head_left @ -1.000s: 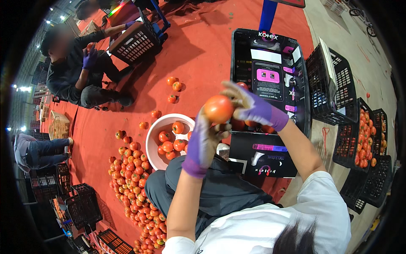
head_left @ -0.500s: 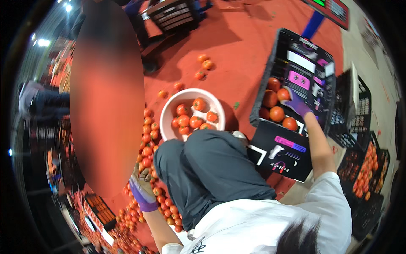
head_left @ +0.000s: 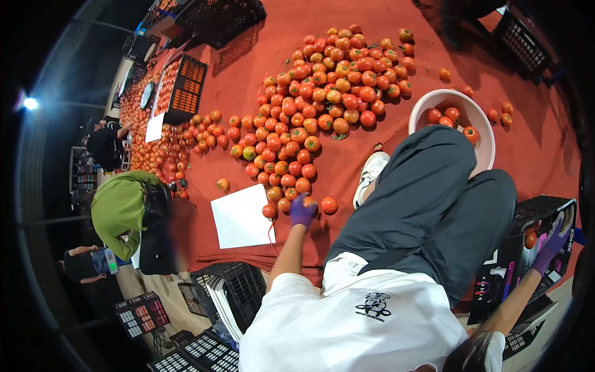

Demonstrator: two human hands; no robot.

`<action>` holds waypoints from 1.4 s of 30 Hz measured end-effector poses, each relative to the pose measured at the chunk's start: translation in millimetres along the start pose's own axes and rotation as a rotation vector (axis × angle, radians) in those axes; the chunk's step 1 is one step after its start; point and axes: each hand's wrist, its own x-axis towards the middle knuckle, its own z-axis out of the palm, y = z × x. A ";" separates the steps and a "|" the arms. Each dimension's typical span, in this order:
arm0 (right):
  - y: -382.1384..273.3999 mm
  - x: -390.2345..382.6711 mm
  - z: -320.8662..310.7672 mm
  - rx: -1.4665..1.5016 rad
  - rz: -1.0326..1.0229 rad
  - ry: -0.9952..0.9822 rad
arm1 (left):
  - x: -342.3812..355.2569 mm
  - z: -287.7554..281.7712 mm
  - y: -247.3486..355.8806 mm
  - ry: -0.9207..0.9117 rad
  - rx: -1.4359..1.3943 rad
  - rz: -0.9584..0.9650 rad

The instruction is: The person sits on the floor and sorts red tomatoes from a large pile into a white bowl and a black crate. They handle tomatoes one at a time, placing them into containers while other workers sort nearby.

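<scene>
- Left hand point(head_left: 303, 211), in a purple glove, is down on the red floor cloth point(head_left: 248, 74) with the fingers curled over a tomato point(head_left: 308, 201) at the near edge of the pile. It looks closed round it, but most of the tomato is hidden under the glove.
- Right hand point(head_left: 553, 239), also purple-gloved, is stretched out to the black crate point(head_left: 538, 209) on the person's right, fingers fairly open and resting on its rim, holding nothing that I can see. One tomato point(head_left: 530, 239) sits inside that crate just beside the hand.
- A loose tomato point(head_left: 329, 205) lies right next to the left hand, and a white sheet of paper point(head_left: 240, 216) lies flat on the cloth a bit further left.
- Empty black crates point(head_left: 238, 286) are stacked near the person's left hip.
- The white bowl point(head_left: 477, 118) sits past the knee, partly hidden by the trouser leg, with a handful of red tomatoes in it.
- The big tomato pile point(head_left: 322, 87) spreads out over the cloth beyond that, mostly red and orange, a few greenish.
- Far back is a black crate full of tomatoes point(head_left: 187, 87), with more dark crates point(head_left: 217, 18) behind it.
- Another person in a green top point(head_left: 118, 208) crouches off to the left.
</scene>
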 end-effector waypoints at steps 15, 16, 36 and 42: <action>-287.2 -261.6 386.7 0.084 -0.171 -1.338 | 42.6 22.2 67.2 -0.078 -0.424 -0.041; -278.0 -259.0 389.4 0.166 -0.134 -1.369 | 45.3 11.1 72.3 -0.063 -0.451 -0.007; -262.8 -107.6 169.2 1.401 0.758 -0.629 | 75.8 -3.7 102.3 -0.001 -1.531 -0.214; -116.3 -75.7 -38.4 0.831 0.486 0.111 | 72.1 -24.8 255.4 -1.090 -1.709 -0.086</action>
